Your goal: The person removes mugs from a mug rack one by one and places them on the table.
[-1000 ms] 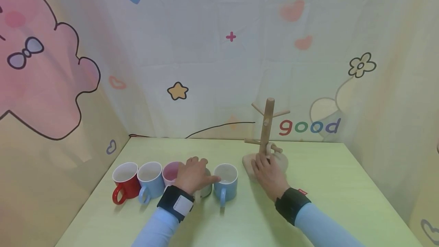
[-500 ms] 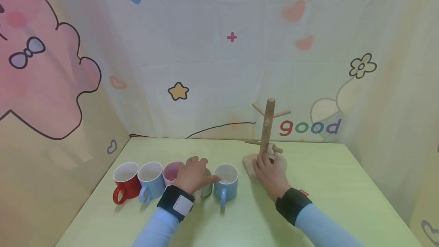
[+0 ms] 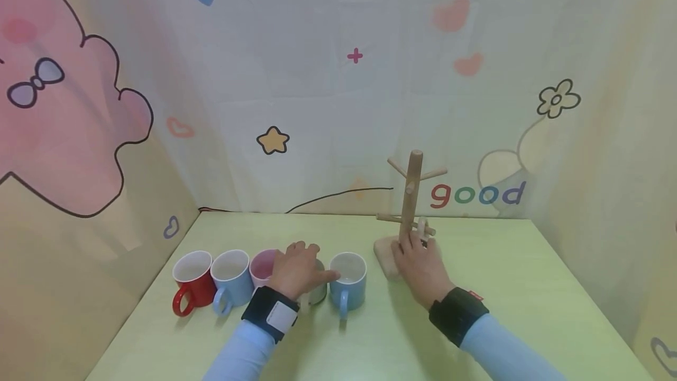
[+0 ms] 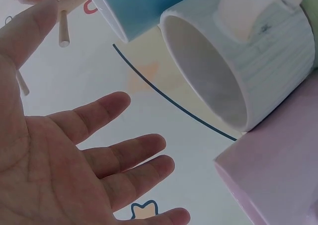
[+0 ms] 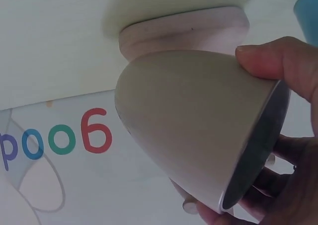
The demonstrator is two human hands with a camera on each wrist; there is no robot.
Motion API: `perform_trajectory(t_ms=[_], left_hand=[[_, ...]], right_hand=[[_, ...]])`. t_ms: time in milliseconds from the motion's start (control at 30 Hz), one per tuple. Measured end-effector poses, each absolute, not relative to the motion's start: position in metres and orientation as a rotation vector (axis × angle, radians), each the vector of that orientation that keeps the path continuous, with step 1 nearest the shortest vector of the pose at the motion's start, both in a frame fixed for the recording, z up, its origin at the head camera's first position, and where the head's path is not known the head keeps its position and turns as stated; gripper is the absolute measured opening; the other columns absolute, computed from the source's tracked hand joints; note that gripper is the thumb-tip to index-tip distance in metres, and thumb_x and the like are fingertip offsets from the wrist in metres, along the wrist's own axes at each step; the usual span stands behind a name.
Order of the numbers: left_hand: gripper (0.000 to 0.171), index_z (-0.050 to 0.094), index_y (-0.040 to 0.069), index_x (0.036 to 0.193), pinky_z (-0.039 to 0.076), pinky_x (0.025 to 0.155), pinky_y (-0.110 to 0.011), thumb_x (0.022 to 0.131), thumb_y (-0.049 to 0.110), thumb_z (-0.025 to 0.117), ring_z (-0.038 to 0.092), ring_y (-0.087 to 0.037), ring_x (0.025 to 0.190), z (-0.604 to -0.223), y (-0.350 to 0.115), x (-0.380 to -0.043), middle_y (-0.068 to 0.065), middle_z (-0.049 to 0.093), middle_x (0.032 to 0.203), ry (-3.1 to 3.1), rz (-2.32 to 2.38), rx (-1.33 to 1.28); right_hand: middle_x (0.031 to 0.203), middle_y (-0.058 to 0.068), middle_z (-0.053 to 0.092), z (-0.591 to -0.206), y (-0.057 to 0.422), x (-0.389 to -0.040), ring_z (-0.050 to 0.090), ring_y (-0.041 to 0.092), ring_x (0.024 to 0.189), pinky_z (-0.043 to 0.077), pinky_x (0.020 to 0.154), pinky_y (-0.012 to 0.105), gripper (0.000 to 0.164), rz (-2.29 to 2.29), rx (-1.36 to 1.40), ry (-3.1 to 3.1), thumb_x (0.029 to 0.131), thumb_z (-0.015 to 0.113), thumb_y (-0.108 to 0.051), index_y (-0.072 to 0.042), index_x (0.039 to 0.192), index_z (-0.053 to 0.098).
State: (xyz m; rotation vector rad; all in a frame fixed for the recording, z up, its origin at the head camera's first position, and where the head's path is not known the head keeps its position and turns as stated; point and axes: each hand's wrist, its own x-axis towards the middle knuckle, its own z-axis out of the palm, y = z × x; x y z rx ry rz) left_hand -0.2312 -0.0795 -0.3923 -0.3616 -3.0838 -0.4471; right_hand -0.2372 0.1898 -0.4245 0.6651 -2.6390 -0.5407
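Observation:
My right hand [image 3: 420,266] grips a cream mug [image 5: 179,106] with a dark inside, thumb on its outer wall by the rim. The mug is tilted at the wooden mug tree [image 3: 411,193], its handle [image 3: 422,226] at the lower right peg. In the head view the hand hides most of it. My left hand [image 3: 298,272] hovers with spread fingers over the row of mugs, holding nothing. Around it are a pink mug [image 3: 262,267], a grey-white mug [image 4: 278,51] partly covered in the head view, and a blue mug [image 3: 349,296] by the thumb.
A red mug [image 3: 194,281] and a light blue mug [image 3: 233,278] stand at the left end of the row on the pale table [image 3: 502,287]. Behind the table hangs a printed curtain [image 3: 317,75]. The mug tree's base [image 3: 386,257] lies left of my right hand.
My right hand has shifted slightly right with the cream mug, and its handle now shows nearer the peg's tip. The left hand and the row of mugs have stayed put.

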Motion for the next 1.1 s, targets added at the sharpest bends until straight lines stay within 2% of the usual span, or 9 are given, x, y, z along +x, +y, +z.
perform_trajectory(t_ms=[167, 700, 1100], left_hand=[[0.073, 0.061, 0.005, 0.13, 0.041, 0.095, -0.063, 0.081, 0.058, 0.073, 0.053, -0.038, 0.116, -0.392, -0.08, -0.231, -0.019, 0.061, 0.121, -3.088, -0.461, -0.358], [0.074, 0.06, 0.005, 0.13, 0.038, 0.097, -0.065, 0.08, 0.058, 0.074, 0.052, -0.039, 0.118, -0.393, -0.078, -0.231, -0.019, 0.06, 0.123, -3.096, -0.47, -0.351], [0.077, 0.059, 0.005, 0.133, 0.03, 0.104, -0.069, 0.08, 0.059, 0.074, 0.05, -0.04, 0.122, -0.391, -0.077, -0.232, -0.02, 0.058, 0.127, -3.108, -0.474, -0.334]], right_hand=[[0.128, 0.026, 0.054, -0.415, 0.19, -0.234, 0.051, 0.042, 0.115, 0.051, 0.086, 0.06, 0.065, -0.524, 0.659, -2.665, 0.072, 0.09, -0.012, 0.0, 0.126, 0.057], [0.114, 0.023, 0.058, -0.403, 0.197, -0.219, 0.054, 0.039, 0.104, 0.053, 0.075, 0.053, 0.061, -0.456, 0.654, -2.604, 0.071, 0.088, -0.004, 0.002, 0.124, 0.058], [0.112, 0.024, 0.058, -0.385, 0.201, -0.207, 0.053, 0.04, 0.108, 0.054, 0.076, 0.054, 0.058, -0.454, 0.657, -2.641, 0.071, 0.089, -0.008, 0.001, 0.121, 0.061]])
